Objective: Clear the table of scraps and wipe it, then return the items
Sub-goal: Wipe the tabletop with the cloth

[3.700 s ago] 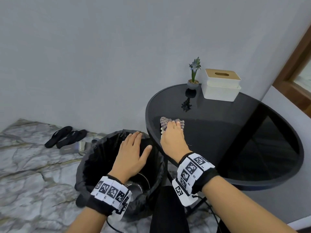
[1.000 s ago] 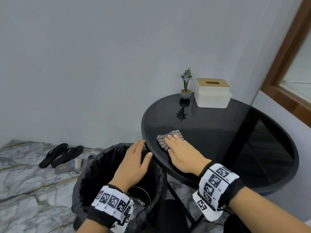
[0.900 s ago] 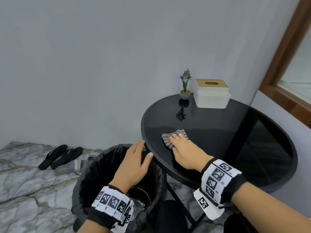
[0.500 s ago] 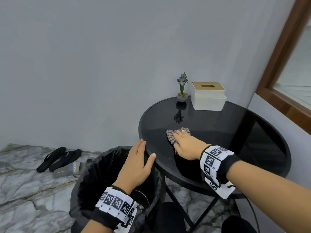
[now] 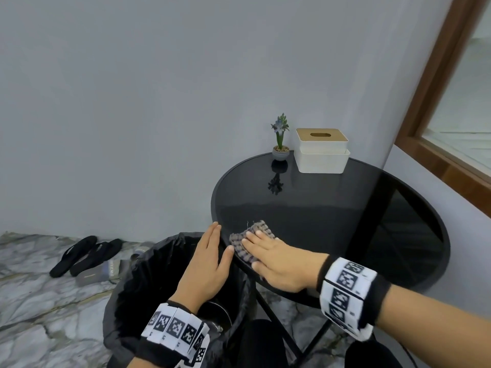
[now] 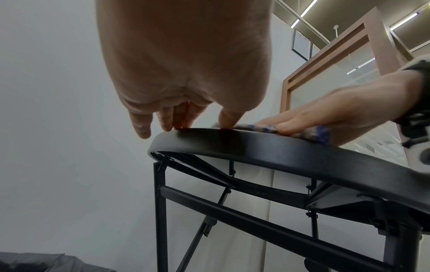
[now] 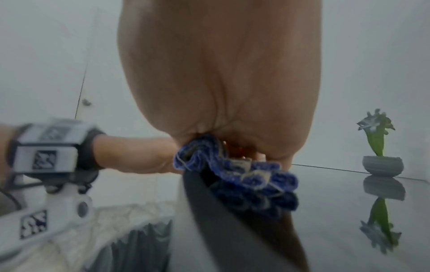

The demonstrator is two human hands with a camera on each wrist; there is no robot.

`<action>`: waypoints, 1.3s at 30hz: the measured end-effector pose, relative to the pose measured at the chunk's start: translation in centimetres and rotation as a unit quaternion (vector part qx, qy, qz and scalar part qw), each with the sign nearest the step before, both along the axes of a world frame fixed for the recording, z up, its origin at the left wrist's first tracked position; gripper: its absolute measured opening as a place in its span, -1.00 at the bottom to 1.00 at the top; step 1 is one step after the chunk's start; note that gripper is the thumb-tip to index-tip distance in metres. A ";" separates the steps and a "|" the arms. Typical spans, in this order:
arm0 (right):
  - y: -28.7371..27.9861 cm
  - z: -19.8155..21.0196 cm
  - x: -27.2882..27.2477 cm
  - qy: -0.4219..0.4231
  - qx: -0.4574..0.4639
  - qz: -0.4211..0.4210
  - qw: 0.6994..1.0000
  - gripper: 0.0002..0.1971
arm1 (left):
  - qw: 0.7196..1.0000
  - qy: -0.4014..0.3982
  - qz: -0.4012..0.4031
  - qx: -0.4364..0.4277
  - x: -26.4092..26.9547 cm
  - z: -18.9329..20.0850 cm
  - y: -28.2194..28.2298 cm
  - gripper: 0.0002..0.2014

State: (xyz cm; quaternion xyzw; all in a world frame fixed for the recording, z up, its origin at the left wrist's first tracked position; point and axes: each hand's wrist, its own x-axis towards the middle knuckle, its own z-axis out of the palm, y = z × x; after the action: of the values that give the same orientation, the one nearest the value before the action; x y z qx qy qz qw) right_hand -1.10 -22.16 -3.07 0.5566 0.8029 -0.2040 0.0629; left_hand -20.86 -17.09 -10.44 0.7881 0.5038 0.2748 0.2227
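Note:
A grey-blue checked cloth (image 5: pixel 248 240) lies at the near left edge of the round black glass table (image 5: pixel 332 221). My right hand (image 5: pixel 273 257) lies flat on the cloth with straight fingers and presses it down. My left hand (image 5: pixel 210 257) is held flat beside the table rim, above the black-lined bin (image 5: pixel 148 282), its thumb close to the cloth. In the left wrist view the left fingertips (image 6: pixel 167 123) touch the rim (image 6: pixel 244 145) and the cloth (image 6: pixel 309 133) hangs slightly over it. The right wrist view shows the cloth (image 7: pixel 251 180) bunched under my palm.
A small potted plant (image 5: pixel 280 150) and a white tissue box with a wooden lid (image 5: pixel 321 152) stand at the table's far side by the wall. Black slippers (image 5: pixel 85 254) lie on the marble floor to the left. A wood-framed window (image 5: pixel 451 102) is on the right.
My right hand has slid the cloth from the table's middle left back to the near left edge, next to my left hand. The left hand has stayed at the rim over the bin.

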 end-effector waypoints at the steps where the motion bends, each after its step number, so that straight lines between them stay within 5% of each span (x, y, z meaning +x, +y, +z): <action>1: -0.8 -0.2 0.6 0.004 -0.001 0.004 1.000 -0.40 | 1.000 0.000 0.000 0.000 0.0 0.0 0.0 -0.34; 12: 0.9 -1.4 1.8 -0.010 0.058 -0.107 0.992 -0.37 | 1.000 0.017 0.013 0.007 0.1 0.4 0.1 -0.35; 22: -2.6 -2.5 1.5 0.070 0.123 -0.037 0.989 -0.43 | 1.000 0.022 0.014 0.018 0.2 0.6 0.1 -0.35; 27: -4.0 -2.2 5.0 0.038 0.143 -0.042 0.988 -0.43 | 1.000 0.021 0.016 0.007 0.3 1.1 0.0 -0.36; 39: 2.4 0.3 8.0 -0.016 0.040 -0.159 0.986 -0.35 | 0.992 0.099 -0.020 0.076 5.4 1.5 -1.0 -0.16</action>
State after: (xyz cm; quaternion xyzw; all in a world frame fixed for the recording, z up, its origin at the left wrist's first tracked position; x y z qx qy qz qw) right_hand 6.89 -19.78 -2.77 0.6821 0.7108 -0.1705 0.0202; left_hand -15.45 -18.04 -8.97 0.8360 0.4850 0.2283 0.1171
